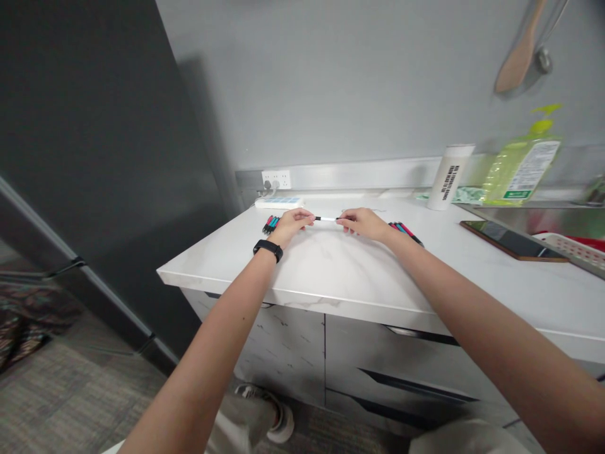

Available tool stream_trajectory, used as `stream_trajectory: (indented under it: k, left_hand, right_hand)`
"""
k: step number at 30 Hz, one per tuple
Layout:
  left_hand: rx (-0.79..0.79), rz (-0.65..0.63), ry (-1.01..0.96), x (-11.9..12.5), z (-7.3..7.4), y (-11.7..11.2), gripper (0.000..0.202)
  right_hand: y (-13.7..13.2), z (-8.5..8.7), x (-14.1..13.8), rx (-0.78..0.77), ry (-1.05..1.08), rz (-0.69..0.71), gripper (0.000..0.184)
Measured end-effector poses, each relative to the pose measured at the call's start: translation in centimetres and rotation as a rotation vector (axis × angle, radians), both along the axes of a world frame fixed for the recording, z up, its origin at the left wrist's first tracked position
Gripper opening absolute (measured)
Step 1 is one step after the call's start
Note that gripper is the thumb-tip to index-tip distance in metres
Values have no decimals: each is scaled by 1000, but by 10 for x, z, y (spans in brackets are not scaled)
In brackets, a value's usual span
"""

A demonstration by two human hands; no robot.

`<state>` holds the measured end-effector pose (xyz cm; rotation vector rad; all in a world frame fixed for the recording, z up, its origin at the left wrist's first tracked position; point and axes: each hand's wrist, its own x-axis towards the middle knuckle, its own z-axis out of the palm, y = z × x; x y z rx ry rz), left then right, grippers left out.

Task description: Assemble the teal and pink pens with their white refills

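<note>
Head camera: left hand and right hand each pinch one end of a white pen. Marker bunches lie just beyond both its ends.

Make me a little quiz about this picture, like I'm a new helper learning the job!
1. True or false: the left hand and the right hand hold one pen between them.
2. What lies flat on the counter, off to the right of the right hand? A) phone B) scissors C) plate
3. Fill in: the left wrist wears a black ____.
Key: 1 true; 2 A; 3 wristband.
</note>
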<state>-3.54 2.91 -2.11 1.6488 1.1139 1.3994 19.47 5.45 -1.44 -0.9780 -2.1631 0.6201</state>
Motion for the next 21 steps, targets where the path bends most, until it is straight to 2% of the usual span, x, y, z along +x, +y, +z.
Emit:
stream_trajectory:
  k: [7, 12, 15, 21]
  left_hand:
    - [52, -3, -5, -1, 3, -3, 24]
    - [77, -9, -20, -2, 4, -3, 27]
    - [70, 4, -48, -1, 4, -3, 30]
    - [-20, 4, -76, 1, 4, -1, 37]
  right_hand:
    - [-7, 5, -4, -285, 105, 54, 31]
    - [-18, 10, -3, -456, 202, 76, 29]
    - [-21, 12, -2, -453, 250, 51, 29]
    - [-13, 9, -3, -275, 310, 29, 30]
